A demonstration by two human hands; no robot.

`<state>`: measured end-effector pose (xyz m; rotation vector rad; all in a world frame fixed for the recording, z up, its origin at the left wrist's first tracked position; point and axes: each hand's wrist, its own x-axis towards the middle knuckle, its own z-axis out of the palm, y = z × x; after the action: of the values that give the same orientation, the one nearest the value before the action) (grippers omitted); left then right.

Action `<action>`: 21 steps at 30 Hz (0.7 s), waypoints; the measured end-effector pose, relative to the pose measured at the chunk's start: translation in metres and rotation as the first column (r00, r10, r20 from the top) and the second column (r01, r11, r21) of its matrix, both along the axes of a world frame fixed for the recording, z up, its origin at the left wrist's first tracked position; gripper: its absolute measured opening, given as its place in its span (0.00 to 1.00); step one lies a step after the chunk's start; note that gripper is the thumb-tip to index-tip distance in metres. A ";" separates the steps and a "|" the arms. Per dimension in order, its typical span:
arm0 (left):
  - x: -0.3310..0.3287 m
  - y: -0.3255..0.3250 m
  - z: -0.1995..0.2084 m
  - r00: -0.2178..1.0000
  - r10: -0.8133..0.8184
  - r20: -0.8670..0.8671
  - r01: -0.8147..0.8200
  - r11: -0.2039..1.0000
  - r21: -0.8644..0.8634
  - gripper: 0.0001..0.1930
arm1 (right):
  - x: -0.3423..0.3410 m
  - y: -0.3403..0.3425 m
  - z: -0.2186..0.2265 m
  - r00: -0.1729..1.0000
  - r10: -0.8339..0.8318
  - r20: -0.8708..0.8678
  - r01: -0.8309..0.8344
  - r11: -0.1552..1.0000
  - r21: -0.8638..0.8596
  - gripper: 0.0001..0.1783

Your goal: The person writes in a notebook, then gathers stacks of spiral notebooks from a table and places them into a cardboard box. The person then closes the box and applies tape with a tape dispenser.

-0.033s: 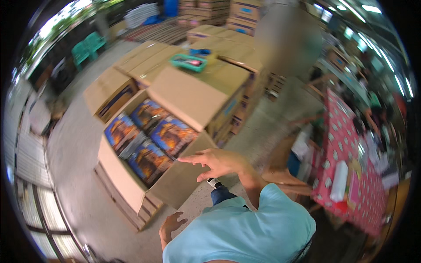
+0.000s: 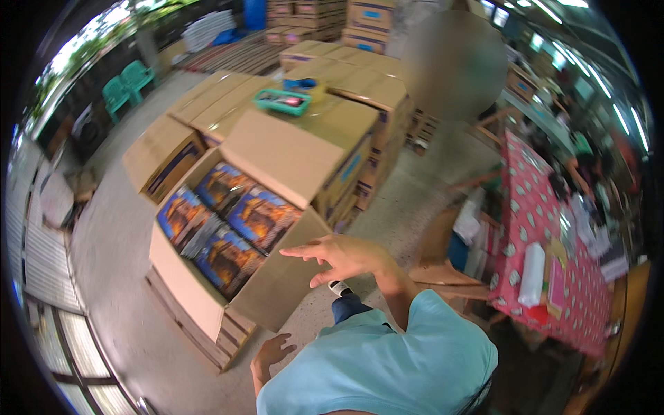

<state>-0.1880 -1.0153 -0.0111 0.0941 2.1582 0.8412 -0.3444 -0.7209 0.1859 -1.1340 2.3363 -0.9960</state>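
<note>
Right hand (image 2: 344, 256): fingers stretched out, thumb well spread from them, nothing held. Fingertips are over the near flap (image 2: 277, 277) of a big cardboard box (image 2: 185, 263); can't tell if they touch it. Left hand (image 2: 271, 356) is below and left of the right one, fingers loosely bent, also holding nothing, near the low end of that flap. Box is forward-left of the right hand, flaps folded out, on a wooden pallet (image 2: 232, 339). In it: shiny packs (image 2: 264, 218) printed blue and orange, in four groups; nearest ones just past the right fingertips. Beyond the box from the hands: closed boxes (image 2: 342, 121) in a stack, green tray (image 2: 280, 101) on top, blue roll (image 2: 299, 84) beside it. Much farther out, forward-left: green plastic chairs (image 2: 138, 73). Well off to the right hand's right: table (image 2: 522, 221) covered in red with pale spots, white roll (image 2: 532, 275) lying on it.
</note>
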 end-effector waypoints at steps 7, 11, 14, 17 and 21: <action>-0.068 0.158 0.049 0.939 -0.308 -0.153 0.343 0.869 0.357 0.33 | 0.052 0.141 0.014 0.943 -0.330 -0.050 0.325 0.942 -0.084 0.44; -0.101 0.272 0.034 0.828 -0.452 -0.331 0.553 0.754 0.354 0.34 | 0.080 0.261 0.021 0.885 -0.466 -0.019 0.466 0.885 0.014 0.47; -0.130 0.372 0.042 0.689 -0.630 -0.358 0.718 0.660 0.221 0.36 | 0.096 0.365 0.002 0.790 -0.611 0.049 0.593 0.783 0.186 0.47; -0.160 0.459 0.051 0.592 -0.701 -0.397 0.803 0.556 0.215 0.37 | 0.105 0.453 -0.024 0.678 -0.735 -0.036 0.707 0.637 0.309 0.47; -0.219 0.562 0.068 0.573 -0.730 -0.372 0.819 0.512 0.259 0.37 | 0.084 0.522 -0.036 0.614 -0.789 -0.004 0.763 0.592 0.259 0.47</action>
<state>-0.4067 -0.4532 0.0565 1.3540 1.7603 0.7079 -0.2600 -0.1987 0.1498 0.1294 2.7874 -0.9358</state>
